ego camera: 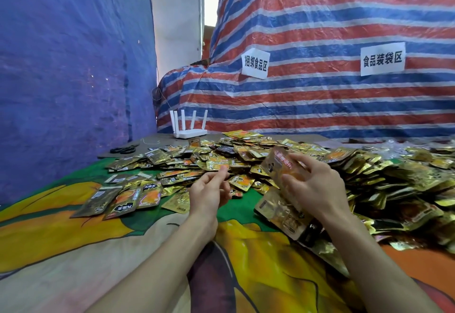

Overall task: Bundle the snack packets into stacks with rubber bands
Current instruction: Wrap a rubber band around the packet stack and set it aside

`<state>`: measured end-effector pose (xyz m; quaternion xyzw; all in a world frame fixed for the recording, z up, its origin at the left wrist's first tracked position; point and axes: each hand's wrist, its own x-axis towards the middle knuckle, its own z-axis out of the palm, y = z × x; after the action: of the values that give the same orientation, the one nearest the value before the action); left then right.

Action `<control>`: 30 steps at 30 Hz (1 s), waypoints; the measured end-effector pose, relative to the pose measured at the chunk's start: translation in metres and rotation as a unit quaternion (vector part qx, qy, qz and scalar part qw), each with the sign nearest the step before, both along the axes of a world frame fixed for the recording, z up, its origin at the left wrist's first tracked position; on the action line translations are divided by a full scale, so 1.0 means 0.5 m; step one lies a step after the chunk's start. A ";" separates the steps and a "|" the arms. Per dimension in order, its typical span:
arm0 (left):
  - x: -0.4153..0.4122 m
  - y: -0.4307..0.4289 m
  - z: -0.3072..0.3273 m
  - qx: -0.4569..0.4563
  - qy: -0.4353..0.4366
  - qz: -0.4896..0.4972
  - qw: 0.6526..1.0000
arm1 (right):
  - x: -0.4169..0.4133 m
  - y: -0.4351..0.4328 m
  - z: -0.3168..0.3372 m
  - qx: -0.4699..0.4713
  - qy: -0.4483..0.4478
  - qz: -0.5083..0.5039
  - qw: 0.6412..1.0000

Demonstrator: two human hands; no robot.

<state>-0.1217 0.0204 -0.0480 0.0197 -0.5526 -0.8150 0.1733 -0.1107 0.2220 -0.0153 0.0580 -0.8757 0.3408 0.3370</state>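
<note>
Your right grip (317, 187) is closed around a fanned stack of gold snack packets (280, 210), with the thumb on its face and the fingers spread over the top packet. The stack is uneven: the upper packets lean away from the lower ones, and the foil looks slick. If you loosen that grip to take a band, the packets will likely slide apart. They would drop into the loose heap (369, 172) just beyond and right of it, where you could not tell them from the rest. Squaring the edges first seems the safer course.

Your left grip (209, 189) hovers just left of the stack, apart from it, with the fingers curled and the thumb close to the forefinger. Whether a rubber band sits between them is too small to tell, and none shows plainly anywhere. A band stretched over foil corners could slip off or crease the packets, and a stack this fanned may buckle under it.

No box, tray or bag holding packets is in view. Everything lies loose on the worktop (73, 251): the heap is right of the right grip, and a thinner scatter (138, 189) is left of the left grip. Far beyond the left grip lie black scissors (123, 149) and a white router (189, 128), neither in your way.
</note>
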 end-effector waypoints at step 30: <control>-0.006 -0.221 -0.031 -0.721 -0.210 0.079 0.656 | -0.052 -0.238 -0.009 0.214 -0.168 0.087 0.958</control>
<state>-0.1246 -0.0901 -0.0635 0.1029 -0.9847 -0.1183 0.0766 -0.1365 0.1031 -0.0195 0.1469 -0.9636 0.1787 0.1337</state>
